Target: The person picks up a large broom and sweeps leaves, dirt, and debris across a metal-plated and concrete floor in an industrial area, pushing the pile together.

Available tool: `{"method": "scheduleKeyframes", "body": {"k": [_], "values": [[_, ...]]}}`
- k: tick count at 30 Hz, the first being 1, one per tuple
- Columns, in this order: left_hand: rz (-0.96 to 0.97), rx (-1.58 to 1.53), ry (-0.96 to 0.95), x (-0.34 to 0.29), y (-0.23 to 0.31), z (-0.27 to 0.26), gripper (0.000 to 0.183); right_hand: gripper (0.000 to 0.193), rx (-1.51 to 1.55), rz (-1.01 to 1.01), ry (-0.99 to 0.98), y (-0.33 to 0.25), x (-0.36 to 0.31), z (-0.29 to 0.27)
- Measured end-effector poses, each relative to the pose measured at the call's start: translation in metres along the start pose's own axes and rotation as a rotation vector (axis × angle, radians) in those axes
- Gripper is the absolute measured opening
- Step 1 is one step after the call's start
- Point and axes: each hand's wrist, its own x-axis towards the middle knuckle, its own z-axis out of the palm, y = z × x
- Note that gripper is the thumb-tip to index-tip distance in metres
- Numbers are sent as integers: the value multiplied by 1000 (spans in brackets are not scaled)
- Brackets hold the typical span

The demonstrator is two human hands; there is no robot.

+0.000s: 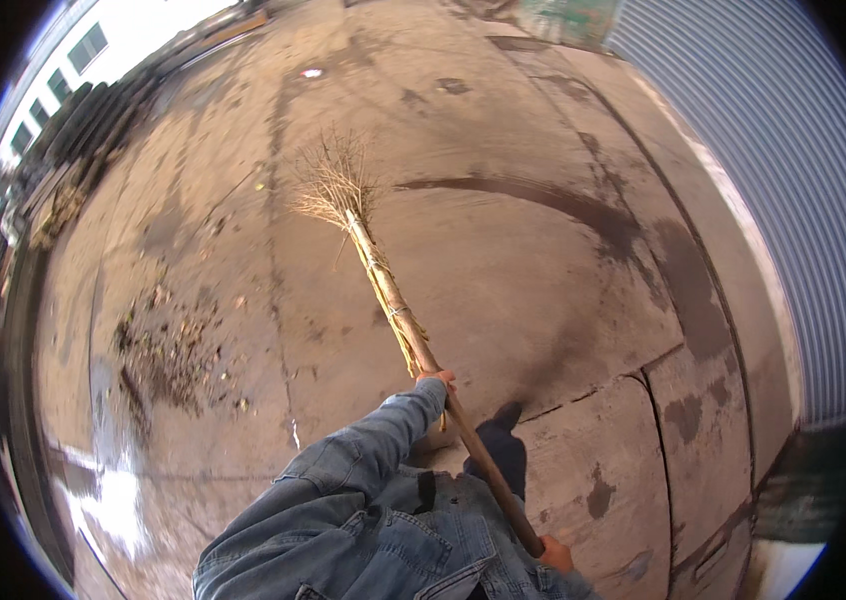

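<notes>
A long twig broom slants across the view, its wooden handle near my body and its spread bristles pointing away over the concrete ground. My left hand is closed around the middle of the handle, just below the bound twigs. Lower down, near the handle's end, my right hand grips the wood; its fingers are partly hidden. Whether the bristle tips touch the ground I cannot tell. To the left of the broom lies a scatter of leaves and dirt.
A wet streak curves over the ground right of the bristles. A puddle shines at the lower left. Along the right runs a corrugated metal wall. Long dark stacked beams lie at the far left. Grooves cross the concrete.
</notes>
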Motion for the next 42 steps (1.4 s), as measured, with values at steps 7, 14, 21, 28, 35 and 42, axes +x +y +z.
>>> {"method": "scheduleKeyframes", "body": {"k": [7,14,21,28,35,42], "values": [[79,388,-199,14,37,238,28,40,307,399,-17,81,32,-32],[125,786,-453,48,91,508,21,58,436,755,-23,116,114,-160],[147,1180,-444,92,145,655,27,54,605,822,30,73,206,-283],[145,1202,-419,172,241,700,23,49,531,839,-98,43,340,-373],[532,1477,-480,393,399,554,23,45,174,562,-346,-18,536,-478],[-262,-57,312,451,568,306,45,42,-112,151,-490,-138,718,-555]]}}
